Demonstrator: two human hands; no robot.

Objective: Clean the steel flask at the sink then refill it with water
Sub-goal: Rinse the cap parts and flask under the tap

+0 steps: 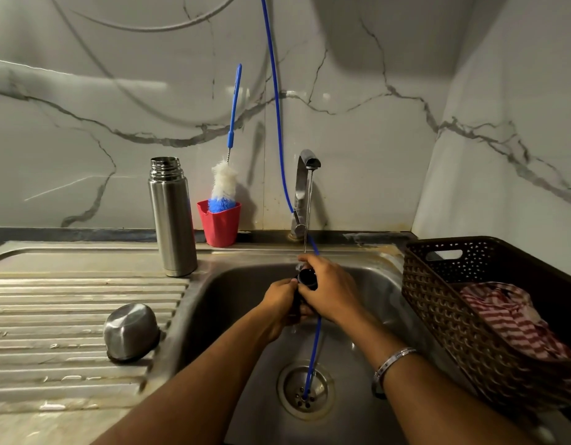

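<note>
Head view. The steel flask (pixel 172 216) is seen standing upright on the steel worktop (pixel 69 290), at the far left corner of the sink (pixel 367 284), uncapped, with its threaded mouth pointing straight up and its long axis vertical. It is well apart from both hands, up and to the left of them, and is touched by neither.

Both hands are held together over the sink basin, beneath the tap (pixel 305 187), from which a thin stream of water is running. A small dark stopper (pixel 307 277) is gripped between them: the left hand (pixel 279 305) is curled round its lower part from the left, and the right hand (pixel 330 292) is closed over it from the right, with the fingers wrapped across its top. Its round dark end faces up and toward the camera; most of its body is hidden by the fingers. A metal bangle (pixel 393 361) is worn on the right wrist.

A steel cup-lid (pixel 131 331) is lying mouth down on the ridged drainer, near the left forearm. Just right of the flask, a red cup (pixel 219 228) is standing against the marble wall, with a blue-handled bottle brush (pixel 224 184) set in it, bristles down and handle leaning up to the right. A blue hose (pixel 279 123) is hanging down past the tap to the drain (pixel 305 390). A brown basket (pixel 444 303) holding a red-and-white striped cloth (pixel 515 319) is placed at the right of the sink.
</note>
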